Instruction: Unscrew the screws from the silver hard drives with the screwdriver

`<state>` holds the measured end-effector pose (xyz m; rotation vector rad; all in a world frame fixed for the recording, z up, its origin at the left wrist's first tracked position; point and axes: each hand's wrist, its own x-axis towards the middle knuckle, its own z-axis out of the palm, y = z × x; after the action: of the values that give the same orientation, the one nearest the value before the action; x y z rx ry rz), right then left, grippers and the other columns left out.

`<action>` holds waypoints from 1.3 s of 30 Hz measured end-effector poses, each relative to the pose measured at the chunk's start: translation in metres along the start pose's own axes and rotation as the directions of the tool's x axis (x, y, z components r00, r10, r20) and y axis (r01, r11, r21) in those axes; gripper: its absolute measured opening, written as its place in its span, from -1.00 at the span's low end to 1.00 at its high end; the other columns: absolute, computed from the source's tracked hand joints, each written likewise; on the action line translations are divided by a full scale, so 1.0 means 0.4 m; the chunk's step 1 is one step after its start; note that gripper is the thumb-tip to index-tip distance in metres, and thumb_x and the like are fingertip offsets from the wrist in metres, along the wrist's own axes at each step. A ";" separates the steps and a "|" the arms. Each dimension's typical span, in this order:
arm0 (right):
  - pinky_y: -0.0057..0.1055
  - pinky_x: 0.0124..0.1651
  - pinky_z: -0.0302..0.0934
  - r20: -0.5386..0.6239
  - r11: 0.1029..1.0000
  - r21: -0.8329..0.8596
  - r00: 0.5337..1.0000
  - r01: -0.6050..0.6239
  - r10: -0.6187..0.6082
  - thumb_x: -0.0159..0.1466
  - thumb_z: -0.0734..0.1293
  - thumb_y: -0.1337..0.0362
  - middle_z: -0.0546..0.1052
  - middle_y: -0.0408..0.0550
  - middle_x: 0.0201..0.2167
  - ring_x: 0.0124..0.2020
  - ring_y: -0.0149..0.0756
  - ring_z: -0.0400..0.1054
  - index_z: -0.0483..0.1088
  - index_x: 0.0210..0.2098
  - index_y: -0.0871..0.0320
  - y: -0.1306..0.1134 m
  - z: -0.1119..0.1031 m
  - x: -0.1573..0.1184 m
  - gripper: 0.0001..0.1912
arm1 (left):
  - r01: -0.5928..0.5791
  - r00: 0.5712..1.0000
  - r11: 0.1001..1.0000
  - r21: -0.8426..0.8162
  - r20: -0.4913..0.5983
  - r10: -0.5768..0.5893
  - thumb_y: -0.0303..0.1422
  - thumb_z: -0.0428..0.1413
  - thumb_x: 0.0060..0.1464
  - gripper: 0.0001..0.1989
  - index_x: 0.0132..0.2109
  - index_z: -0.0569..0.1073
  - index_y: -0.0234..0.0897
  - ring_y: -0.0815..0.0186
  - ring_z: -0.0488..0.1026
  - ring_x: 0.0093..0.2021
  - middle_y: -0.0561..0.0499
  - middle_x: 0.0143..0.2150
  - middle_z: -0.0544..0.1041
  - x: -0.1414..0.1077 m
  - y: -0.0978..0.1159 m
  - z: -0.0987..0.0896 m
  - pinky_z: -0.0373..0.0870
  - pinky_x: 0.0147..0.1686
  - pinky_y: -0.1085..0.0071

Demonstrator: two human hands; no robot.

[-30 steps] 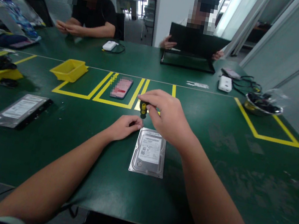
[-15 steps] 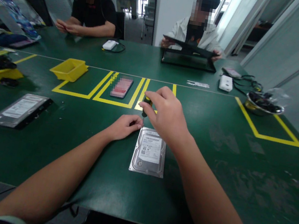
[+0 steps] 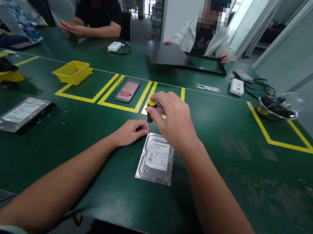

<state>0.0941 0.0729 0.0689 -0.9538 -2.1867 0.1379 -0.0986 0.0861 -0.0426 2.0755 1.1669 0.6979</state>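
A silver hard drive (image 3: 156, 161) lies label side up on the green table in front of me. My right hand (image 3: 173, 116) pinches the handle of a black and yellow screwdriver (image 3: 151, 112), held upright with its tip down at the drive's far left corner. At that same corner my left hand (image 3: 132, 132) is closed, its thumb and fingers pinched together beside the screwdriver tip. Whatever lies between those fingertips, if anything, is too small to make out.
To the left lies a second hard drive (image 3: 23, 114). Farther back are a yellow bin (image 3: 72, 72), a phone (image 3: 127, 91) and a metal bowl (image 3: 277, 110) of dark parts. Across the table, one person handles a black panel (image 3: 169, 54); another person (image 3: 97, 14) sits at the left.
The screwdriver's handle has tilted slightly, and my right fingers have shifted on it. My left hand and the drive stay put. Across the table, the black panel has moved left and lower.
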 end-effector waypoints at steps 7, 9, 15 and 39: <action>-0.36 -0.14 0.16 -0.036 0.999 0.032 0.999 0.021 -0.019 0.29 0.29 0.35 0.47 -0.01 -0.23 -0.22 -0.28 0.31 0.42 -0.18 0.20 0.005 0.000 -0.001 -0.88 | 0.001 1.000 1.000 -0.003 0.002 -0.001 -0.27 0.04 0.19 -0.80 -0.26 0.45 -0.32 0.29 0.38 -0.30 0.04 -0.32 0.50 -0.001 0.000 -0.001 0.27 -0.25 0.38; -0.34 -0.12 0.17 -0.025 0.998 0.044 0.999 0.033 -0.032 0.29 0.27 0.38 0.50 0.01 -0.21 -0.20 -0.27 0.33 0.42 -0.15 0.21 0.005 -0.004 -0.001 -0.85 | 0.002 1.000 1.000 -0.004 0.004 -0.002 -0.27 0.04 0.19 -0.80 -0.26 0.45 -0.32 0.27 0.40 -0.28 0.04 -0.31 0.51 -0.001 -0.001 0.000 0.29 -0.23 0.37; -0.33 -0.06 0.21 0.014 0.993 0.113 0.999 0.047 -0.049 0.32 0.19 0.41 0.51 0.02 -0.17 -0.12 -0.25 0.36 0.43 -0.13 0.19 0.002 -0.004 -0.003 -0.78 | 0.001 1.000 1.000 0.018 -0.009 -0.001 -0.25 0.04 0.17 -0.78 -0.22 0.49 -0.31 0.21 0.43 -0.23 0.01 -0.31 0.53 0.000 -0.001 0.000 0.33 -0.18 0.32; -0.27 0.18 0.22 0.034 0.989 0.121 0.996 0.084 -0.088 0.23 0.14 0.52 0.55 0.06 0.03 0.10 -0.24 0.40 0.53 -0.08 0.23 0.000 -0.018 0.002 -0.59 | 0.003 1.000 1.000 -0.019 0.001 -0.003 -0.31 0.06 0.17 -0.81 -0.18 0.49 -0.32 0.25 0.43 -0.23 0.01 -0.24 0.55 0.001 -0.013 0.002 0.33 -0.15 0.33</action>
<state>0.0985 0.0721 0.0745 -0.7951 -2.2244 0.2449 -0.1006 0.0882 -0.0468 2.0577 1.1583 0.7038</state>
